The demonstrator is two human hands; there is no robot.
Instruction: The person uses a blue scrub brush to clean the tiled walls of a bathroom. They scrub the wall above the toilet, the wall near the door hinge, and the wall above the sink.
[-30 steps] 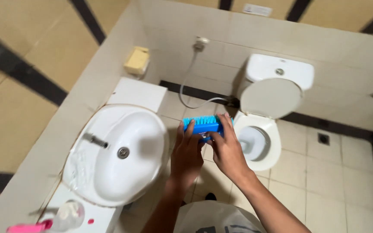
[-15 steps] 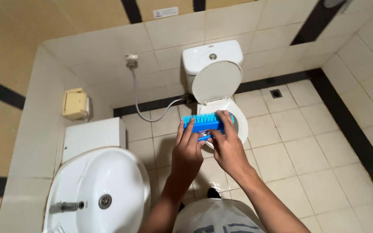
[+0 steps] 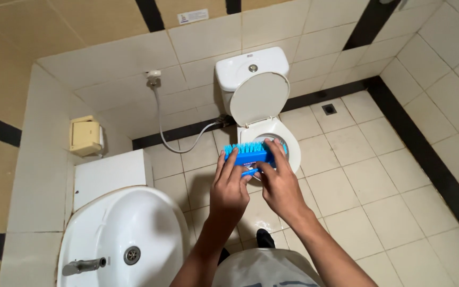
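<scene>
Both hands are gripping the blue plastic scrub brush (image 3: 248, 157), left hand (image 3: 229, 186) and right hand (image 3: 277, 183) closed around it, its long axis lying crosswise, hovering above the open white ceramic toilet (image 3: 258, 106).

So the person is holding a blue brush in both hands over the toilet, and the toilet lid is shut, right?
Not quite. The head view shows both hands, left hand and right hand, on the blue brush above the toilet, but the lid is raised against the tank, leaving the bowl open.
</scene>
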